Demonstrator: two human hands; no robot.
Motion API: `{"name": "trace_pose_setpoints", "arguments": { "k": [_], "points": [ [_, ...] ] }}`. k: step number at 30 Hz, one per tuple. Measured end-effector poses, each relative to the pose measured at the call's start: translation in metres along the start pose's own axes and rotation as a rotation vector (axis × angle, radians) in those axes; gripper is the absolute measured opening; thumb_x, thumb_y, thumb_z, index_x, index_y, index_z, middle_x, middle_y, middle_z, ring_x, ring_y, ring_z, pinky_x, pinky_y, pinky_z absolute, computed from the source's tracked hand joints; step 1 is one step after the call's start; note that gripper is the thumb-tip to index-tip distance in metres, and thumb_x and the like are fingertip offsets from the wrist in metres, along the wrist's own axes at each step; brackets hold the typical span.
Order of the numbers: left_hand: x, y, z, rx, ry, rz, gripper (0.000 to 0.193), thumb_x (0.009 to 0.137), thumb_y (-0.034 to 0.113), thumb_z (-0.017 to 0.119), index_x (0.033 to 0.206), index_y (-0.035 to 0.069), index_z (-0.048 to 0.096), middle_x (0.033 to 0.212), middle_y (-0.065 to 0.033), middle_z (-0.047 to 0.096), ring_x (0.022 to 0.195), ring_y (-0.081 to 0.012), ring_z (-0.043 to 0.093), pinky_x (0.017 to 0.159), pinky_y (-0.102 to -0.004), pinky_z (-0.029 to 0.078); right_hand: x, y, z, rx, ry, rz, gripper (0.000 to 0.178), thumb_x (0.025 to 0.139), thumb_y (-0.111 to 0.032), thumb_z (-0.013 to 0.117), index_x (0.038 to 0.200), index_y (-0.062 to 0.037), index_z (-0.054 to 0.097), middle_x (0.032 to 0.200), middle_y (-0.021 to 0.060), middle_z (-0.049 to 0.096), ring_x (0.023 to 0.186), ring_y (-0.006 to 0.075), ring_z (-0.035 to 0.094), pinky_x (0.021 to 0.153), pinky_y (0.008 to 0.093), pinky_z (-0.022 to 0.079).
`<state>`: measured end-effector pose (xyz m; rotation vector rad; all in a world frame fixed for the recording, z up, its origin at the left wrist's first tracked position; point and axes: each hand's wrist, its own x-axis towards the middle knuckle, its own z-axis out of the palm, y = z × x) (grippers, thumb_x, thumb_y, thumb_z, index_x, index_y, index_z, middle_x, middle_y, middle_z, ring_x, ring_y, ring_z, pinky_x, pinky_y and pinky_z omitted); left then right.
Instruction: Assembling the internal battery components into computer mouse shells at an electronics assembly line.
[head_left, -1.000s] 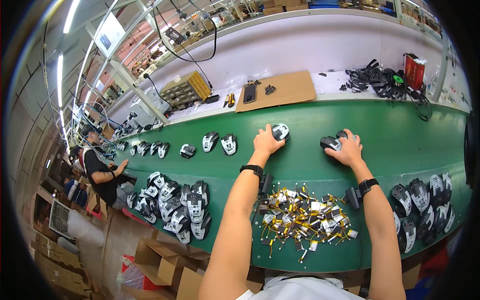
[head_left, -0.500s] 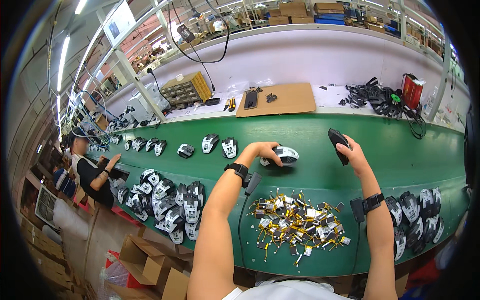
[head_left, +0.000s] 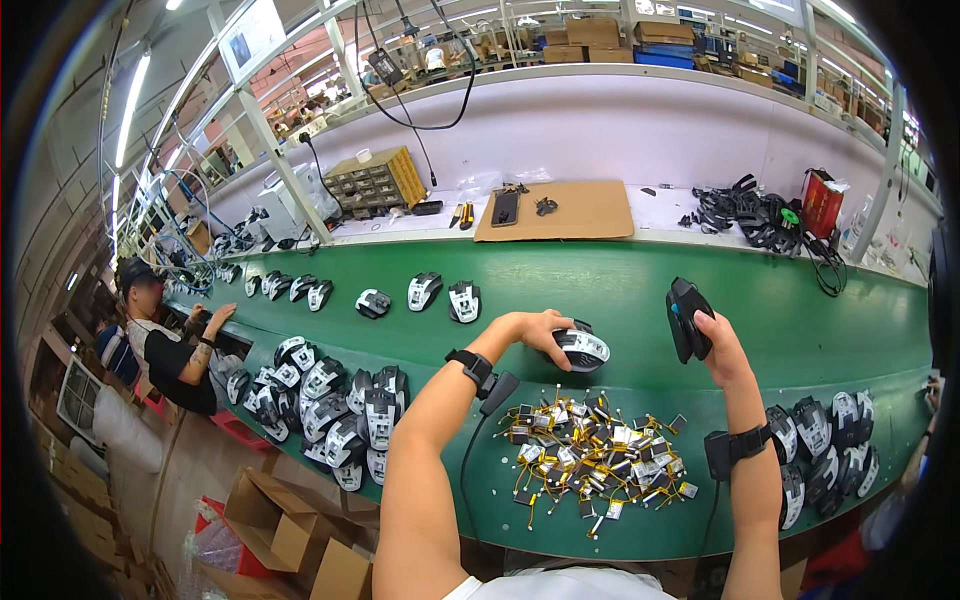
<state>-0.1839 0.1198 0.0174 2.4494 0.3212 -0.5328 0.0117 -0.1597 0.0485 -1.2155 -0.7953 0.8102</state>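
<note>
My left hand (head_left: pixel 546 335) is closed over the back of a black-and-white computer mouse body (head_left: pixel 585 348), which is held at the green work surface. To its right, my right hand (head_left: pixel 722 350) grips a black mouse shell (head_left: pixel 688 318) raised above the surface and tipped up, with a small blue spot on its side. Nearest to both hands, on the front strip of the bench, lies a pile of small battery packs (head_left: pixel 600 455) with yellow and black leads. Beyond my left hand stand two mouse bodies without tops, one of them a white-centred mouse body (head_left: pixel 464 301).
Heaped mouse bodies (head_left: pixel 340 430) lie at the left and more mouse bodies (head_left: pixel 815 430) at the right. A cardboard sheet (head_left: pixel 580 212), black parts (head_left: pixel 745 210) and a drawer cabinet (head_left: pixel 370 180) stand along the back ledge. A co-worker (head_left: pixel 170 335) works at far left.
My left hand has brought the mouse body slightly right and nearer. My right hand has turned the black shell more upright and moved it a little nearer. The view has shifted slightly.
</note>
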Motion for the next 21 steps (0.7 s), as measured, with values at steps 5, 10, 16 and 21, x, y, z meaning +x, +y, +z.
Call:
{"name": "trace_pose_setpoints", "arguments": {
  "k": [5,10,16,21],
  "points": [
    [-0.011,-0.007,0.028,0.075,0.264,-0.002,0.091,0.052,0.048,0.083,0.127,0.012,0.048,0.120,-0.0198,0.046,0.116,-0.0360,0.043,0.099,-0.0412,0.039,0.003,0.014,0.012,0.065,-0.072,0.227,0.045,0.085,-0.045,0.061,0.106,-0.0051,0.059,0.082,0.0006,0.061,0.070,0.0095,0.056,0.062,0.0268,0.045],
    [-0.035,-0.010,0.053,0.206,0.617,-0.038,0.076,0.051,0.031,0.080,0.115,0.011,0.044,0.108,-0.0197,0.053,0.105,-0.0388,0.052,0.086,-0.0487,0.046,0.013,0.032,0.045,0.155,-0.061,0.351,0.043,0.085,-0.048,0.058,0.109,-0.0116,0.061,0.088,0.0023,0.066,0.072,0.0130,0.060,0.063,0.0344,0.047],
    [-0.016,0.002,0.058,0.212,0.905,-0.081,0.071,0.057,0.038,0.080,0.108,0.004,0.042,0.094,-0.0213,0.061,0.088,-0.0383,0.062,0.076,-0.0450,0.050,0.022,0.045,0.060,0.176,-0.105,0.342,0.048,0.084,-0.050,0.058,0.113,-0.0123,0.060,0.095,0.0043,0.066,0.079,0.0156,0.062,0.066,0.0367,0.047],
    [-0.008,0.008,0.048,-0.322,1.089,-0.259,0.083,0.064,0.063,0.072,0.112,0.002,0.044,0.094,-0.0242,0.065,0.086,-0.0377,0.065,0.077,-0.0440,0.052,0.008,0.030,0.050,0.260,-0.099,0.282,0.056,0.084,-0.051,0.058,0.126,-0.0144,0.052,0.108,0.0046,0.065,0.095,0.0178,0.062,0.077,0.0415,0.048]
  ]
}}
